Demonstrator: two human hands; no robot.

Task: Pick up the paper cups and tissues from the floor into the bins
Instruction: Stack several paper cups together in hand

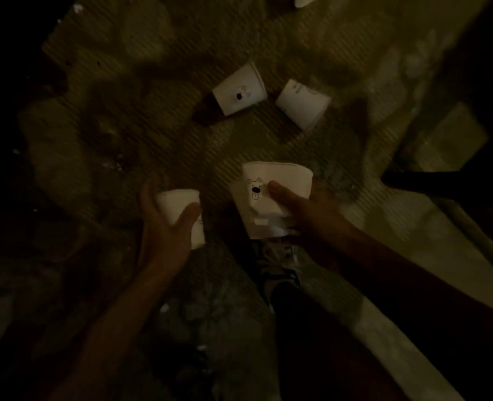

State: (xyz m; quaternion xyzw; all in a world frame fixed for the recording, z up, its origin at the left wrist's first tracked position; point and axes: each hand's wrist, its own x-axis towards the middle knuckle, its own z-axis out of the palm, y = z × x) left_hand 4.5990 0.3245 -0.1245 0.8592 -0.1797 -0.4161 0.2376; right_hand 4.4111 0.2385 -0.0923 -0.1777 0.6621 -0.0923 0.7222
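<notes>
Low at left, left hand (164, 227): is gripping one paper cup (176, 205).
Floor cups: spotted cup (239, 92) and plain cup (303, 102) are lying on their sides, near each other, uncollected.
Right hand (306, 206): is clasping what looks like a nested stack (283, 176), thumb beside the bear print (255, 190).
Bins: none showing; probably nothing is going in yet.

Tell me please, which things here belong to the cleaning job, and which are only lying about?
Job:
plain cup in left hand
bear cup in right hand
spotted floor cup
other floor cup

Lying about:
shoe
dark bar at right
</notes>
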